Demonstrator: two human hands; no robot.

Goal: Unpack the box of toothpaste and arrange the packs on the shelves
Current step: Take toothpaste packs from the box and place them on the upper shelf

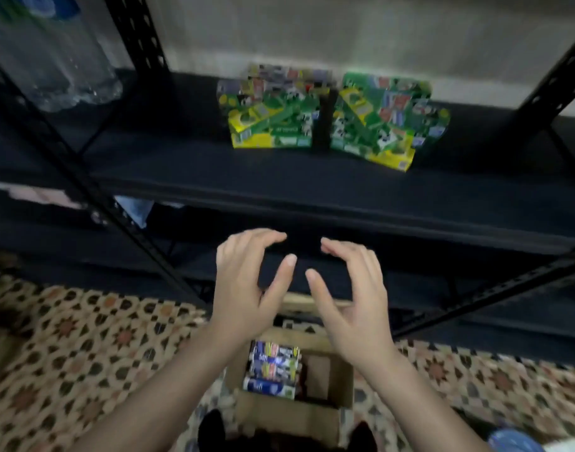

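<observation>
Head view:

- Left hand (247, 282): raised above the box, palm turned inward, fingers loosely arched and spread; grip released, nothing in it.
- Right hand (351, 285): raised beside the left at the same height, palm facing the left hand, fingers arched likewise; grip released, nothing in it. The two thumbs stood near each other but apart.
- Cardboard box (289, 415): on the patterned floor (83, 347) directly below the hands, flaps open, close to the foot of the shelving.
- Blue toothpaste packs (273, 370): several lay stacked flat in the left part of the box; the right part of the box showed bare cardboard.
- Green and yellow toothpaste packs, left stack (269, 115): on the dark shelf (279, 184), toward the back wall, piled flat; print too blurred to read.
- Green and yellow toothpaste packs, right stack (387, 119): on the same shelf, just beside the left stack with a narrow gap between them, its lowest pack skewed outward at the front.
- Black metal uprights (139, 44): perforated posts framed the shelf on both sides.
- Clear plastic water bottles (51, 60): at the upper left, on the neighbouring shelf bay, well apart from the packs.
- Lower shelf (442, 295): dark, behind the hands.
</observation>
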